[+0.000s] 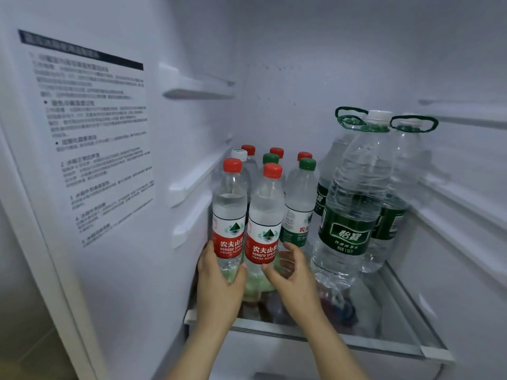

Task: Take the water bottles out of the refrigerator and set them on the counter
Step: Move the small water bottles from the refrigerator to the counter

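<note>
L hand (219, 278) wrapped round lower part of front-left bottle (229, 215), red cap and label. R hand (292, 272) cupped at base of next bottle (264, 223), thumb on front, fingers just beside; firm hold or not, can't tell. Both upright at front L of fridge shelf (356, 344). Behind: more small bottles (300, 198), red/green/white caps. R side: big bottles (354, 204) w/ green handles. Text sticker (90, 138) on L wall.

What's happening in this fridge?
A person is reaching into the refrigerator. Their left hand grips the front-left red-capped bottle low down; the right hand is cupped beside the second red-capped bottle, not clearly gripping. The other small bottles and large bottles stand on the glass shelf.
</note>
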Tool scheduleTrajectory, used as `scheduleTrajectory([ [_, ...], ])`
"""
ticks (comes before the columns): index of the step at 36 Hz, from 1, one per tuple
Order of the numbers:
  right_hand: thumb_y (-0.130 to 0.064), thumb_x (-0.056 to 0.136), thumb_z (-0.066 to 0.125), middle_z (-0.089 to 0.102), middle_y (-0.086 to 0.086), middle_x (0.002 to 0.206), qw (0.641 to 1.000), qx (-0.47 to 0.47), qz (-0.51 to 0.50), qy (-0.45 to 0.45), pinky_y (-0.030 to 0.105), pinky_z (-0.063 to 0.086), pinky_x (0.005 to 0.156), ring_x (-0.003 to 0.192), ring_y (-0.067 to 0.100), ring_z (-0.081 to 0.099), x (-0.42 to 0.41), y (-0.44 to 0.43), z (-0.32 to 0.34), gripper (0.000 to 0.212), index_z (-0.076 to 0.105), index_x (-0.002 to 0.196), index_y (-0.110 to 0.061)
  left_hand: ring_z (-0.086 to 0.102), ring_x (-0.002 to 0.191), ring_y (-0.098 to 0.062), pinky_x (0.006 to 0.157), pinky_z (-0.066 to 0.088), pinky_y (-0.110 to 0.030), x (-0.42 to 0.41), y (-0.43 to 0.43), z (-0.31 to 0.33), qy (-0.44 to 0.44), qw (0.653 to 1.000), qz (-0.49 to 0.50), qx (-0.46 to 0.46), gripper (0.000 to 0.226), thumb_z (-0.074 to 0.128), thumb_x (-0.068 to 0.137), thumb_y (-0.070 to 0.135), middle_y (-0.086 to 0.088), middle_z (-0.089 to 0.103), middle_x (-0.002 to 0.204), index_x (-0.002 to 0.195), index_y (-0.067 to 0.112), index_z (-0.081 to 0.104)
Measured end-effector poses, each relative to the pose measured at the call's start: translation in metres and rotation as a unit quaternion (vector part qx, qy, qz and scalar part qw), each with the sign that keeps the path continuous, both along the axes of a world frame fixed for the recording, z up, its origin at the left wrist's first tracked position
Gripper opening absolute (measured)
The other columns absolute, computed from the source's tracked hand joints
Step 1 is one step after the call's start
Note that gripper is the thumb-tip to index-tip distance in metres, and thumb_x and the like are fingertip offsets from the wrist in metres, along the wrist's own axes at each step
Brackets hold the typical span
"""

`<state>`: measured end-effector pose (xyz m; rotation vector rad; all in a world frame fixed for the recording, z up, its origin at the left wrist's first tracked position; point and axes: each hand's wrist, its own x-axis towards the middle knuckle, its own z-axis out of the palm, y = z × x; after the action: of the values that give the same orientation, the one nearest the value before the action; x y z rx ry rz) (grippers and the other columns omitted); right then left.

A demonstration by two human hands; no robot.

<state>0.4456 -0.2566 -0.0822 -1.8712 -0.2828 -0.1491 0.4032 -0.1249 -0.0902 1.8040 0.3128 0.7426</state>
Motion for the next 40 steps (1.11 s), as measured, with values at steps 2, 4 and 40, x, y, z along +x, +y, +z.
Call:
scheduleTrajectory([
  [2, -0.025, 0.082, 0.075, 0.049, -0.012, 0.122, 1.0, -0.005, -0.003, -0.007, 0.022, 0.039, 0.093, 0.113, 0.007, 0.049, 0.004, 0.001, -0.001, 0.065, 0.041, 0.138, -0.024, 0.047, 0.128, -0.014, 0.106, 0.04, -0.032, 0.001, 0.0, 0.0, 0.001, 1.0, 0.001, 0.002, 0.074, 0.072, 0.081, 0.015, 0.003, 0.047, 0.142, 0.145, 0.021, 0.035],
  [4, -0.025, 0.082, 0.076, 0.049, -0.014, 0.122, 1.0, -0.011, 0.0, -0.013, 0.019, 0.037, 0.091, 0.111, 0.003, 0.048, 0.007, 0.003, 0.0, 0.066, 0.041, 0.138, -0.023, 0.047, 0.127, -0.013, 0.106, 0.04, -0.031, 0.002, 0.001, -0.001, 0.001, 1.0, 0.001, 0.007, 0.073, 0.072, 0.082, 0.014, 0.004, 0.048, 0.142, 0.145, 0.021, 0.035],
  [40, -0.024, 0.079, 0.078, 0.061, -0.021, 0.119, 0.999, 0.034, 0.018, -0.021, 0.012, 0.047, 0.084, 0.109, -0.009, 0.057, 0.006, -0.001, -0.008, 0.057, 0.048, 0.125, -0.038, 0.045, 0.128, -0.017, 0.107, 0.038, -0.03, 0.001, 0.0, -0.002, 0.031, 0.998, -0.011, 0.052, 0.07, 0.066, 0.087, 0.018, -0.001, 0.036, 0.141, 0.148, 0.016, 0.031],
])
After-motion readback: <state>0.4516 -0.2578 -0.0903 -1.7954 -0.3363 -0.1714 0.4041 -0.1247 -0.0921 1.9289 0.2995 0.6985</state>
